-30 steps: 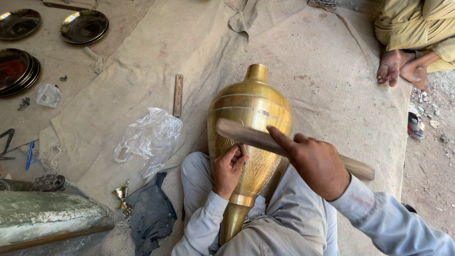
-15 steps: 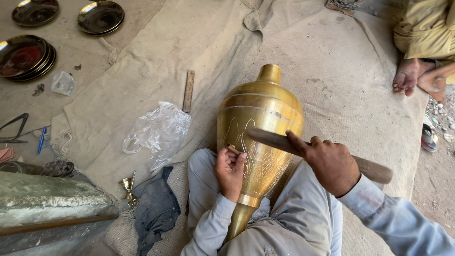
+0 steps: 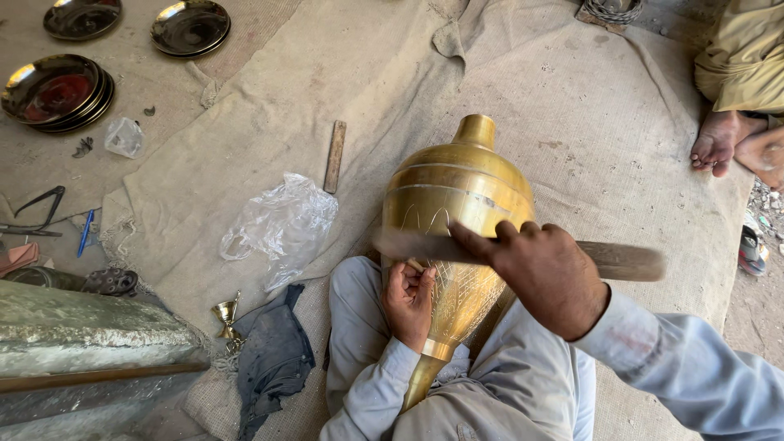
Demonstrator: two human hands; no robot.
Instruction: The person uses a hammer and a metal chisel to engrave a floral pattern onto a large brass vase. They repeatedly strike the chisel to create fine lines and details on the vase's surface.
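A large brass vase (image 3: 457, 196) lies across my lap with its neck pointing away from me. Fine engraved lines cover its lower body. My left hand (image 3: 408, 300) is pinched on a small tool against the vase's left side; the tool itself is mostly hidden by the fingers. My right hand (image 3: 549, 273) grips a wooden mallet stick (image 3: 621, 260), held level across the vase just above my left hand; its left end is blurred.
Burlap cloth (image 3: 572, 106) covers the ground. A crumpled plastic bag (image 3: 282, 224), a flat wooden strip (image 3: 335, 155), a small brass goblet (image 3: 226, 314) and a dark rag (image 3: 273, 355) lie at left. Dark metal plates (image 3: 57, 91) are stacked far left. Another person's bare feet (image 3: 727, 143) rest at upper right.
The wooden stick in my right hand has swung from a tilt to nearly level, closer over my left hand. The view has shifted slightly.
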